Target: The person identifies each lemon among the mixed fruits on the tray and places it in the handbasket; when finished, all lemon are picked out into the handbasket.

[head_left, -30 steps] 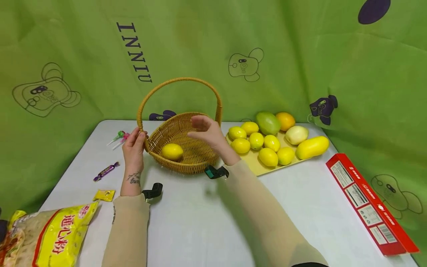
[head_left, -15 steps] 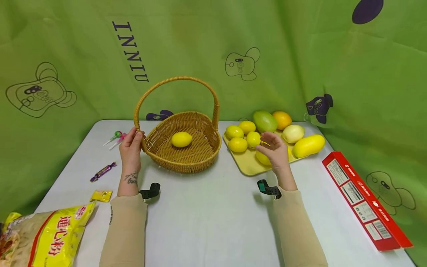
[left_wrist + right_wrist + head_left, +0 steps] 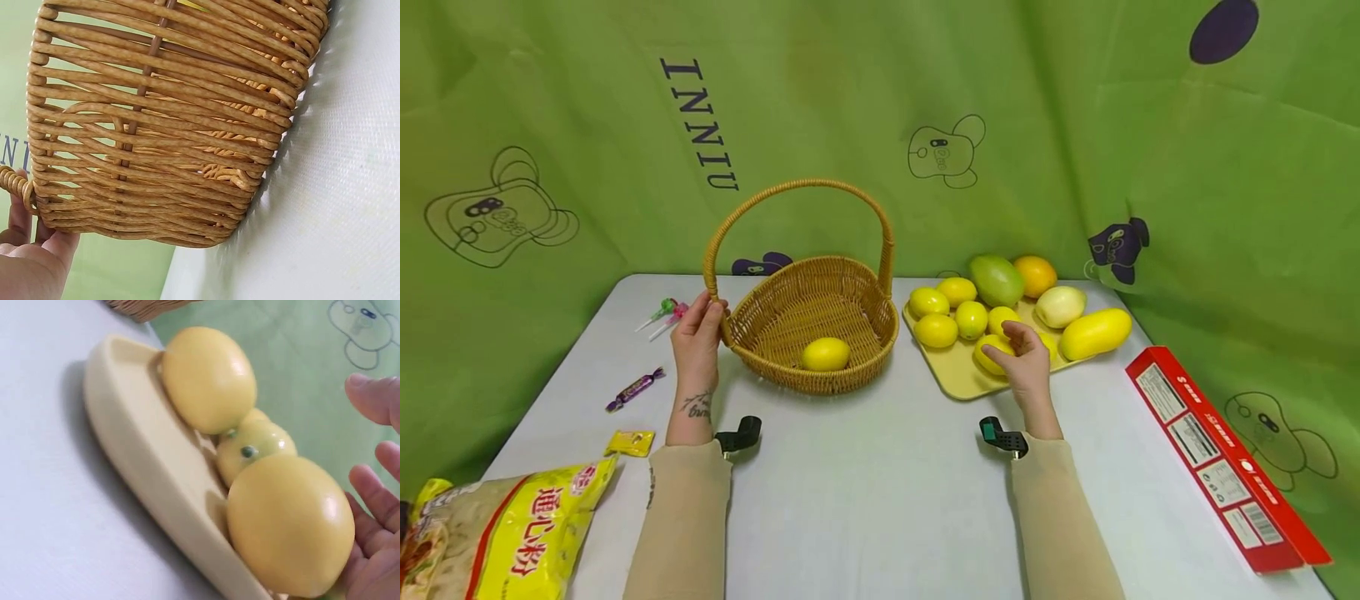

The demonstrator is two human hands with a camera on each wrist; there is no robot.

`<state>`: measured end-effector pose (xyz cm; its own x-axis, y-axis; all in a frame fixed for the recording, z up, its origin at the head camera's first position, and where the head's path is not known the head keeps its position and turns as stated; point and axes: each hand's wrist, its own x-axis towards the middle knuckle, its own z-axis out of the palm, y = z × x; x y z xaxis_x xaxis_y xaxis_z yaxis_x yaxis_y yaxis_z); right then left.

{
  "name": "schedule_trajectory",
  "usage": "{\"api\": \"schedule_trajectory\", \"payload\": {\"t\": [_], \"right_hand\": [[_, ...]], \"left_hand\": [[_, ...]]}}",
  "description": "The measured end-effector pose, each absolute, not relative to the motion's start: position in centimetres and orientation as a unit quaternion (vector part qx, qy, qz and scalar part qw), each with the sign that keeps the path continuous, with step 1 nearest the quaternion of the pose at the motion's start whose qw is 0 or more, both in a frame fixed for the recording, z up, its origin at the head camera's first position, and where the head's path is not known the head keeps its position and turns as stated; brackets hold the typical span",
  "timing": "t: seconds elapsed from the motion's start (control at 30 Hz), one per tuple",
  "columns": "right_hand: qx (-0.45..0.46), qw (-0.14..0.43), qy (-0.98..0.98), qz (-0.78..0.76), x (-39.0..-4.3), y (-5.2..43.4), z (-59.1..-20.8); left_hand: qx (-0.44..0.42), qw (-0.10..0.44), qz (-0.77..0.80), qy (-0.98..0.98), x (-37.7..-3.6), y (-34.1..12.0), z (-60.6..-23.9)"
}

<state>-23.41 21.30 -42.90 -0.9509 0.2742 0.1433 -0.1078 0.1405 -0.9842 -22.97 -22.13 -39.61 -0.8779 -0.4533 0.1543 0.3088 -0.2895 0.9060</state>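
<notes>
A lemon (image 3: 290,525) sits near the front edge of a yellow tray (image 3: 958,385), partly covered by the right hand (image 3: 1028,367); its fingers are loosely curved, thumb apart, and whether they touch the fruit is unclear. Another lemon (image 3: 1052,345) behind that hand shows only a sliver. The left hand (image 3: 697,337) pinches the basket (image 3: 842,383) at the handle's base, some fingertips hidden. A food bag (image 3: 542,533) is cut off at lower left.

We are finding free passage over the smooth white tabletop (image 3: 887,483) between our beige-sleeved arms (image 3: 1063,517), while oval yellow lemons (image 3: 972,319) are crowding our right hand (image 3: 1030,367).
</notes>
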Motion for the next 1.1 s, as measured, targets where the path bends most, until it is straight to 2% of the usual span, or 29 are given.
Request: {"api": "schedule_trajectory", "payload": {"t": [0.4, 0.8, 1.1], "right_hand": [[-0.056, 0.053, -0.820, 0.567, -24.2, 20.7, -44.2], [-0.067, 0.064, -0.781, 0.618, -23.6, 21.0, -43.2], [0.014, 0.051, -0.727, 0.685, -23.4, 18.5, -40.4]], "left_hand": [[0.072, 0.234, -0.799, -0.549, -22.8, -22.3, -39.6], [0.075, 0.228, -0.786, -0.570, -22.6, -22.2, -39.5], [0.051, 0.236, -0.768, -0.593, -22.9, -22.6, -39.5]]}}
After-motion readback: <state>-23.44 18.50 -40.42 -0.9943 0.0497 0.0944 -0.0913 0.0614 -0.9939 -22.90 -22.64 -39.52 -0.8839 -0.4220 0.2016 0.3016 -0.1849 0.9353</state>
